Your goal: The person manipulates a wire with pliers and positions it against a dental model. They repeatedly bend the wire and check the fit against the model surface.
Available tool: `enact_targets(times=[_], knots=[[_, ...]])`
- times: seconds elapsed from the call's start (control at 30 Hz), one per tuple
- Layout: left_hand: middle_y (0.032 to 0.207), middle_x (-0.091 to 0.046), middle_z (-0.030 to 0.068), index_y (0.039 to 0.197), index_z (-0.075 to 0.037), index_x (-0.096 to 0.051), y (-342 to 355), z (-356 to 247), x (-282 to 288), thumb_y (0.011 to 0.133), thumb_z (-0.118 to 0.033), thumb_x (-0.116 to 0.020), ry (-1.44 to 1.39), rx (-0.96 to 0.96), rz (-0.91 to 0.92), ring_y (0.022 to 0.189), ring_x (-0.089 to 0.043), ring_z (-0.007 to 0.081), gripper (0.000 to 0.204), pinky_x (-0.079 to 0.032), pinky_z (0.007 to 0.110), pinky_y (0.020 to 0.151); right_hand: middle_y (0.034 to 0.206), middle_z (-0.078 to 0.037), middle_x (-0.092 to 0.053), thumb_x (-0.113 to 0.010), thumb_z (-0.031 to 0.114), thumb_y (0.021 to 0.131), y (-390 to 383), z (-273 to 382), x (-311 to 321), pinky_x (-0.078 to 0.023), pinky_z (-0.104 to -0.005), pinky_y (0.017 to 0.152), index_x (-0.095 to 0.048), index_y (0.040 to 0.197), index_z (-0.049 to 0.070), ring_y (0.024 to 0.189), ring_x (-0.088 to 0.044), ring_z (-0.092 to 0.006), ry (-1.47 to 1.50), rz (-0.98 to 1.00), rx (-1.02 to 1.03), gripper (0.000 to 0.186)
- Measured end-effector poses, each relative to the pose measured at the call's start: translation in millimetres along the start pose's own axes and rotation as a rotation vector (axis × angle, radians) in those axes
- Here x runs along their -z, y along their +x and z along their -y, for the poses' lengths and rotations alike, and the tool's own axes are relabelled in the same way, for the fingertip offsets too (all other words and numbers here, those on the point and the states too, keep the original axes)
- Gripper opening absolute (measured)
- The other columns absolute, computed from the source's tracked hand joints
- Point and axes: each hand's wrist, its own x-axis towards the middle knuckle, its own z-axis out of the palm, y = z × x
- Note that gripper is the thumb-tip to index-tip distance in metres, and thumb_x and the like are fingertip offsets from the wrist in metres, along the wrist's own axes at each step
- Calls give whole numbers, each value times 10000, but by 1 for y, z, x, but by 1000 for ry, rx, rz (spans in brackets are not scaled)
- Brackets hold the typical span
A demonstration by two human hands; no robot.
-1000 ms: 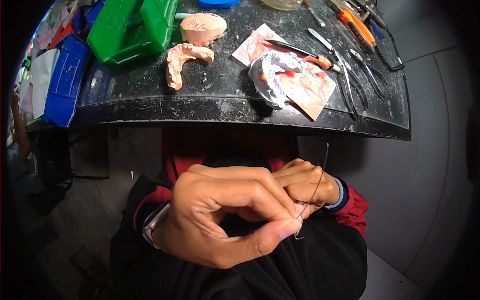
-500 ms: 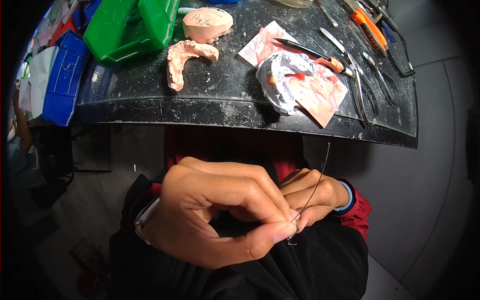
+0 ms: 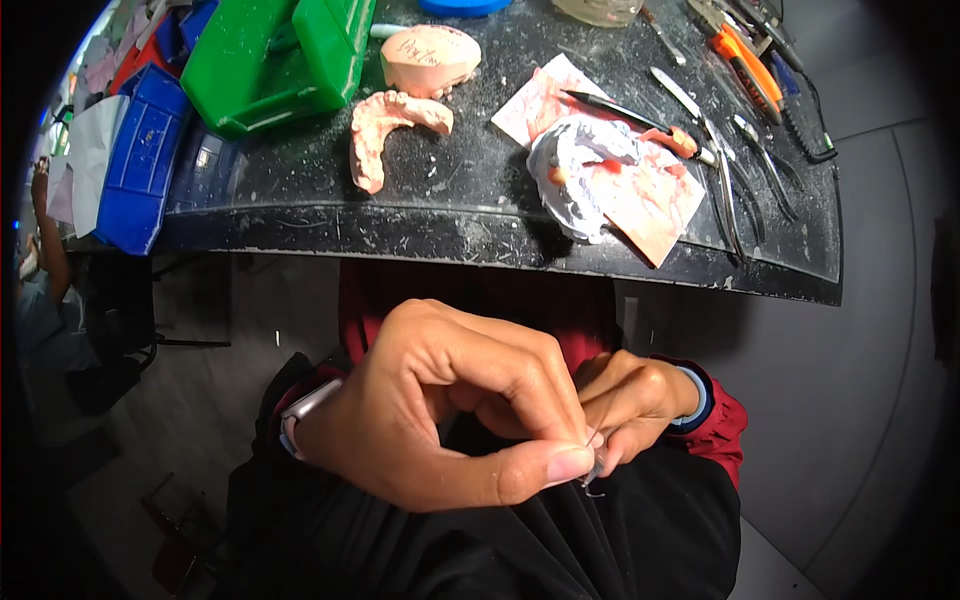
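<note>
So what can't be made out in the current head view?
All head view:
Thin wire: pinched stretch hidden by the thumb and fingertips of the left hand; upper part too thin to follow.
What the right hand holds, if anything: mostly covered by fingers.
Blue item and clear container: cut off by top edge.
Person at far left: dim, blurred near the rim.

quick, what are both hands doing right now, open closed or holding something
Left hand: closed, pinching a thin wire between thumb and forefinger.
Right hand: closed, fingers curled; what it may hold can't be told.
</note>
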Motion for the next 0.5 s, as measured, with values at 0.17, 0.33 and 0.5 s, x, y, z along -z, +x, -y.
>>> enact_targets(times=[0.17, 0.33, 0.5], knots=[[974, -551, 155, 822, -91, -588, 7, 12, 17, 639, -254, -801, 447, -522, -180, 972, -567, 329, 325, -488, 388, 833, 575, -69, -515, -503, 141, 931, 2, 2, -9, -350, -305, 423, -572, 746, -51, 455, -490, -184, 372, 77, -79, 276], [1007, -520, -25, 774, -333, -635, 8, 7, 7, 731, -363, -676, 1024, -829, -156, 1167, -439, 341, 67, -261, 562, 1051, 557, -32, -525, -425, 187, 967, -1, -6, -21, -362, -258, 408, -532, 640, -2, 425, -461, -122, 666, 153, -103, 393], [822, -600, -82, 725, -244, -676, 11, -1, 5, 736, -183, -677, 926, -755, -24, 1006, -549, 241, 62, -142, 573, 1087, 615, -56, -584, -446, 217, 958, -2, -6, -17, -373, -262, 416, -552, 686, -15, 440, -485, -129, 795, 175, -144, 372]])
